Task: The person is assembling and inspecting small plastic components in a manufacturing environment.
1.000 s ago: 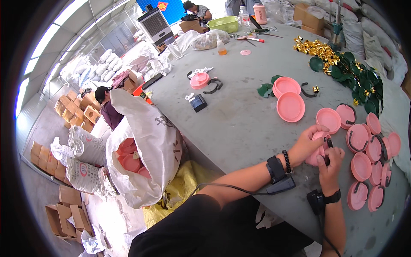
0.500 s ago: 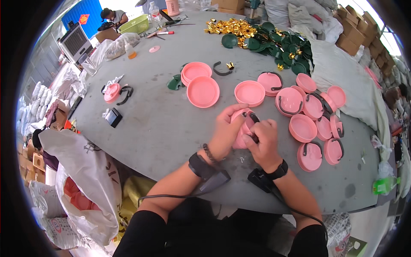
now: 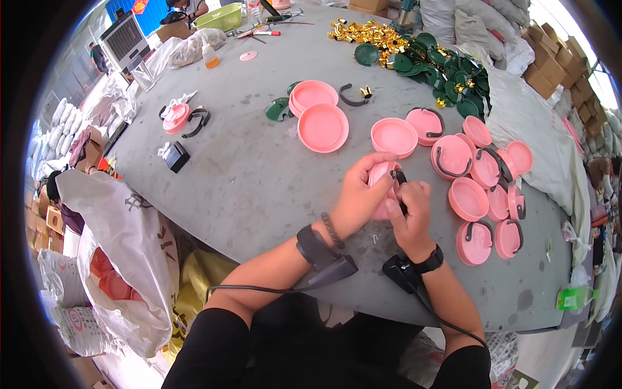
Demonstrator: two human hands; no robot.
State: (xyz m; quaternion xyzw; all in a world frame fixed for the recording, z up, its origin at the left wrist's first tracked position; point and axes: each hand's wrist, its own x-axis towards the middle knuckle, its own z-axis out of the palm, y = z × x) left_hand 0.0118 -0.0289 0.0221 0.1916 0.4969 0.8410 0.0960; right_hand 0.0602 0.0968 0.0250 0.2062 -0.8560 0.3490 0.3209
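My left hand [image 3: 353,202] is closed around a pink round plastic lid [image 3: 381,171], holding it tilted above the table. The thumb lies over its face. My right hand [image 3: 413,211] pinches a black curved handle [image 3: 400,176] against the lid's right side. Fingers hide much of both parts, so I cannot tell whether the handle is attached. Just beyond my hands lies a shallow pink dish [image 3: 394,137]. Close to the right are several pink lids fitted with black handles, one of them a nearer lid [image 3: 473,244], mixed with plain pink dishes [image 3: 468,199].
Two more pink dishes [image 3: 322,128] overlap left of centre, beside green pieces [image 3: 278,109] and a loose black handle [image 3: 352,96]. Farther back are heaps of gold parts [image 3: 369,37] and green discs [image 3: 447,74]. A small black box [image 3: 175,157] sits at left.
The whole scene has shifted slightly as my head moved. Both hands keep their hold on the pink lid and black handle, with little change in grip.
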